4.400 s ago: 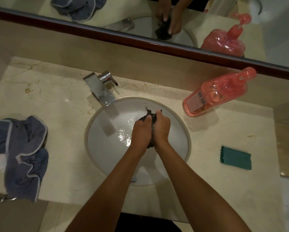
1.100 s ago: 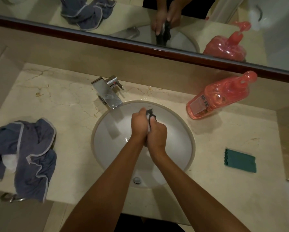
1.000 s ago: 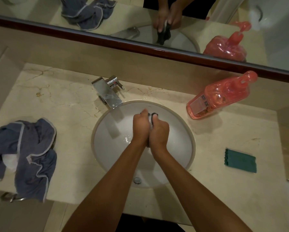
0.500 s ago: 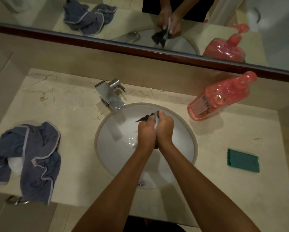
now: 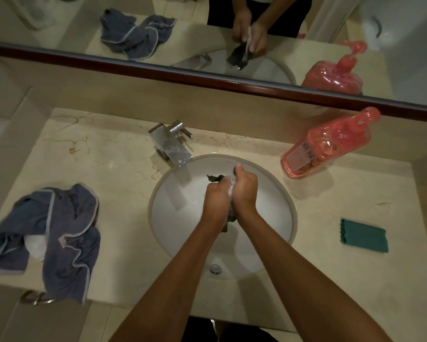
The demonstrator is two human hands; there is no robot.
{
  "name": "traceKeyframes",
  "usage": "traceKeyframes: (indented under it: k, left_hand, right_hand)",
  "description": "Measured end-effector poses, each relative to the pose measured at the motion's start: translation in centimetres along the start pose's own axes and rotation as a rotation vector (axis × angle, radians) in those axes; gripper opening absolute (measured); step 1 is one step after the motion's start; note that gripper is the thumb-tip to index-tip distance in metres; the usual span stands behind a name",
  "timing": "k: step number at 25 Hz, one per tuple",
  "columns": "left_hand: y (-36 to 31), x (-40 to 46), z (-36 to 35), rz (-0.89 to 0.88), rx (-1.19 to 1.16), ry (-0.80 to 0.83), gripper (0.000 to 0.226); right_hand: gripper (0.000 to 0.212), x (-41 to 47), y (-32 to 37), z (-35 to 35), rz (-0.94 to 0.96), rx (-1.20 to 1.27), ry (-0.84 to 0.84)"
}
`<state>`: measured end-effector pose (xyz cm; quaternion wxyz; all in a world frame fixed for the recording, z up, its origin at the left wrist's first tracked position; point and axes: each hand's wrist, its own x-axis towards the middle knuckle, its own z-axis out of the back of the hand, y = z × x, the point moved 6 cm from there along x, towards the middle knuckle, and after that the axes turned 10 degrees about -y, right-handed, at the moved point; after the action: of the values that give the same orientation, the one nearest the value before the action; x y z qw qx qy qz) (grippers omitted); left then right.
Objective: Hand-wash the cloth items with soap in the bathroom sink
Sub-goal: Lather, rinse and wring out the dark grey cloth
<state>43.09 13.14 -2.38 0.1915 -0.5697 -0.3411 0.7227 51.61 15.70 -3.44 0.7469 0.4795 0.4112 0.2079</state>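
Two hands are over the white sink (image 5: 279,191), pressed close together. The left hand (image 5: 217,198) and the right hand (image 5: 244,188) both have their fingers curled around a small dark cloth (image 5: 215,178). White soap foam shows between them.

What could go wrong? The cloth is wet and soapy, so I think it could slip out and drop into the sink. It might land by the drain (image 5: 215,269) at 6 o'clock in the bowl. Hard rubbing could also splash suds onto the table (image 5: 108,156). Suds could reach the blue-grey cloth (image 5: 59,233), which lies at 9 o'clock from the sink and hangs a little over the table's front edge. That cloth looks like it could slide off if bumped. The pink soap bottle (image 5: 328,144) leans at 2 o'clock, well apart from the hands, so it looks safe for now.

Where is the dark cloth? It is squeezed between the two hands, above the middle of the bowl. One dark corner pokes out at about 11 o'clock from the left hand. Another bit hangs down between the wrists, at 6 o'clock from the hands. A tiny dark tip shows above the right hand's fingers. Most of the cloth is hidden inside the hands.

The tap (image 5: 171,146) sits at 11 o'clock from the sink. A green cloth (image 5: 364,239) lies flat at 3 o'clock.
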Motion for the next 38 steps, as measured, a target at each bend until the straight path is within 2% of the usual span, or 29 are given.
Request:
traceKeyframes:
  k: [2, 5, 11, 16, 20, 21, 24, 26, 29, 31, 35, 38]
  left_hand:
    - [0.1, -0.1, 0.6, 0.011, -0.004, 0.064, 0.041]
    - [-0.8, -0.3, 2.0, -0.079, 0.045, 0.095, 0.047]
    - [-2.9, 0.0, 5.8, -0.162, 0.024, 0.063, 0.039]
    - [-4.8, -0.5, 8.2, -0.203, -0.084, 0.031, 0.022]
    - [-6.5, -0.8, 9.7, -0.258, -0.080, 0.119, 0.014]
    - [-6.9, -1.1, 9.9, -0.266, -0.079, 0.158, 0.013]
    - [-8.0, -2.5, 10.5, -0.239, -0.091, 0.267, 0.017]
    - [-8.2, -3.0, 10.7, -0.228, -0.085, 0.328, 0.022]
    - [-8.1, -3.5, 10.9, -0.237, -0.070, 0.374, 0.029]
    - [-7.9, -3.4, 11.0, -0.239, -0.067, 0.368, 0.029]
    - [-7.8, -2.0, 12.1, -0.227, -0.045, 0.314, 0.028]
    - [-7.2, -1.4, 12.5, -0.238, -0.009, 0.344, 0.030]
  right_hand:
    - [0.051, -0.4, -0.2, 0.0, -0.001, -0.013, 0.030]
    - [0.046, -1.6, 0.2, 0.3, -0.025, 0.002, 0.066]
    - [0.023, -5.0, 1.4, 1.1, -0.022, 0.036, 0.140]
    - [0.023, -6.7, 0.6, 1.3, -0.072, 0.179, 0.074]
    - [0.018, -8.5, 1.2, 1.4, -0.173, 0.174, 0.059]
    - [0.019, -8.7, 1.4, 1.3, -0.175, 0.131, 0.042]
    - [0.045, -9.0, 3.1, 0.2, -0.060, 0.011, 0.068]
    - [0.046, -9.2, 4.4, -1.4, -0.019, 0.009, 0.187]
    - [0.055, -10.2, 5.1, -3.6, -0.123, 0.055, 0.376]
    - [0.059, -10.5, 4.6, -4.4, -0.149, 0.051, 0.442]
    - [0.044, -10.3, 4.0, -3.9, -0.019, -0.135, 0.308]
    - [0.035, -9.9, 4.7, -2.9, 0.054, -0.053, 0.178]
